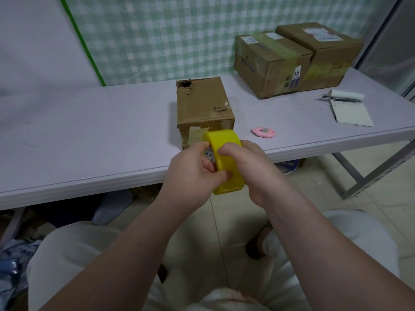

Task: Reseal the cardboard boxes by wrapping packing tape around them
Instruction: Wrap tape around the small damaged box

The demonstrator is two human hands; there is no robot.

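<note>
A yellow roll of packing tape (222,142) is held upright in front of the table's near edge by both hands. My left hand (190,173) grips it from the left, with fingers curled at the roll's core. My right hand (251,167) grips it from the right, its fingers curled over the outer band. Just behind the roll a small worn cardboard box (202,106) stands on the table (89,131), with a torn hole at its far left corner and old tape scraps on its near face.
Two larger cardboard boxes (269,61) (323,50) sit side by side at the back right. A pink cutter (263,132) lies right of the small box. A notepad (351,113), a pen (341,99) and a white roll (347,94) lie at the right edge.
</note>
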